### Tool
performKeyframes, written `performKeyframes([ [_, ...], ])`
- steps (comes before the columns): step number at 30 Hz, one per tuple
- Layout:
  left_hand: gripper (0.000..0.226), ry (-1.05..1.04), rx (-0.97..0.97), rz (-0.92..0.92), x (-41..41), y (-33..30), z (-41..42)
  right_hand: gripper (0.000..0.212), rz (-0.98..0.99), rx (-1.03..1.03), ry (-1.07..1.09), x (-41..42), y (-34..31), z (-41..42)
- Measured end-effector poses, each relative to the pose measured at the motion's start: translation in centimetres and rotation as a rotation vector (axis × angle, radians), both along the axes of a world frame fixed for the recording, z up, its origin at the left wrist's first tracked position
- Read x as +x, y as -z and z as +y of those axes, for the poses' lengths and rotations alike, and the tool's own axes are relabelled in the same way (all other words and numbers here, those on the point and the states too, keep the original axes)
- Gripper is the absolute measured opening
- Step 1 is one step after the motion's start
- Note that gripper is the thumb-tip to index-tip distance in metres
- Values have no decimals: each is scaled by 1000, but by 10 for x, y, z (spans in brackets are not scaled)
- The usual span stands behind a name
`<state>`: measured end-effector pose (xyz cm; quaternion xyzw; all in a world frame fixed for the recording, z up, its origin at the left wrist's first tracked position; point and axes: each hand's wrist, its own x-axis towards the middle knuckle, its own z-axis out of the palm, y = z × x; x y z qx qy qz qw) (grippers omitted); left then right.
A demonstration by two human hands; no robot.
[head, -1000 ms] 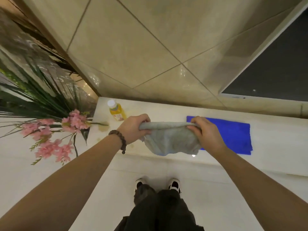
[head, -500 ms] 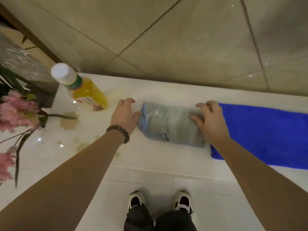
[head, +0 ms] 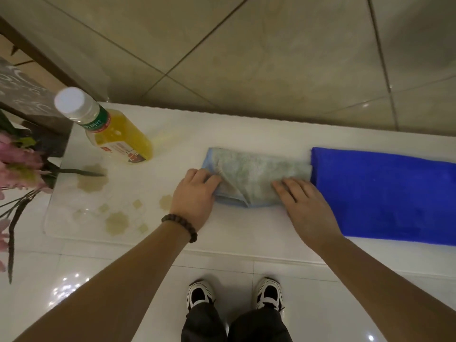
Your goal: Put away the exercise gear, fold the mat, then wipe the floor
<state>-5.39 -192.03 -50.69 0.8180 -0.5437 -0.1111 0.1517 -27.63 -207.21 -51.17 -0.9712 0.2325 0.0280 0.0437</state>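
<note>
A folded grey-blue cloth (head: 256, 174) lies flat on the white ledge (head: 246, 233). My left hand (head: 195, 196), with a bead bracelet at the wrist, holds the cloth's left near corner, its fingertips tucked at the fold. My right hand (head: 306, 206) lies flat with straight fingers on the cloth's right near edge. A folded bright blue towel (head: 385, 193) lies just right of the cloth, touching its end.
A bottle of yellow drink (head: 111, 129) with a white cap stands at the ledge's left. Pink flowers (head: 17, 164) with dark stems lean in from the left. Tiled wall rises behind the ledge. My shoes (head: 234, 294) stand on the glossy floor below.
The cloth went from being held up between both hands to lying folded on the ledge. Both hands slid to its near edge, and my head came closer.
</note>
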Motion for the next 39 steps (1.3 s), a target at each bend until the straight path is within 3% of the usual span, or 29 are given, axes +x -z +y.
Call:
performKeyframes([
  [5,17,-20,-75,-34,9,-25,4,53,-76,-105,-11,3,-22,-18],
  [7,13,13,-50,-96,10,-25,12,61,-18,-129,-62,-5,-19,-20],
  [9,22,76,62,-138,8,-20,22,74,118,-109,-93,-15,-13,-17],
  [13,28,49,175,-150,-3,-30,30,52,193,-47,-60,-15,-21,-3],
  [17,22,18,6,-111,-16,-40,17,51,-94,173,140,4,-35,5],
  [19,26,70,16,-83,-28,-30,5,42,-168,196,186,12,-26,8],
  [21,41,80,145,-49,-39,-17,-4,40,-98,184,216,18,-12,13],
  [25,76,37,425,-30,-44,7,-6,62,124,130,169,18,8,8],
  [29,76,18,435,-128,-43,-2,-21,67,190,135,159,29,4,-8],
  [32,49,-5,263,-204,-42,-12,-39,68,94,176,266,52,-7,4],
  [39,68,-13,328,-124,-39,24,-36,67,172,158,359,52,10,19],
])
